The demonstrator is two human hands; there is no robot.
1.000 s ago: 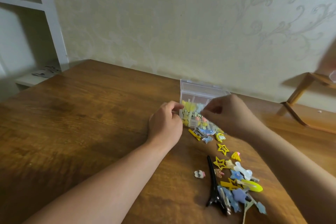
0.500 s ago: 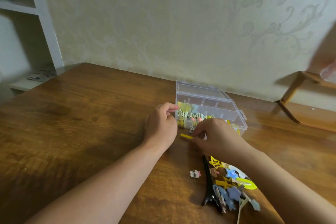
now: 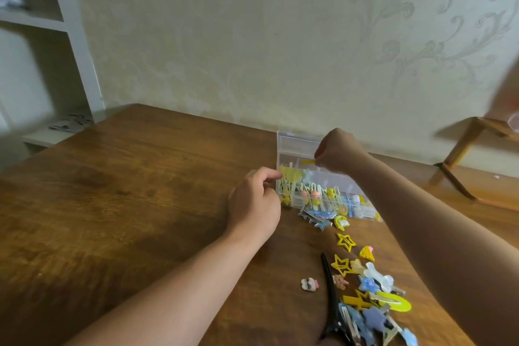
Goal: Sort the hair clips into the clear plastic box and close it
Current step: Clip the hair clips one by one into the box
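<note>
Right hand [image 3: 335,153] is over the back of the clear box [image 3: 323,191], centre-right of frame, fingers pinched together on a small yellow clip [image 3: 307,162]. Left hand [image 3: 254,202] sits at the box's left end, fingers curled w/ tips touching the wall; I can't tell if it truly grips or only steadies. To do this drop well I'd keep the left bracing the box so it doesn't skid on the worktop [image 3: 126,205], lower the clip straight into a back compartment w/ other yellows, and let go only once it's below the rim. Box is see-through, divided into small cells, lid open and standing toward the wall; front cells already packed w/ yellow, pink and blue clips. A loose pile of clips [image 3: 368,292] waits lower right, incl. a long black claw clip [image 3: 331,298], so plenty left before closing.
</note>
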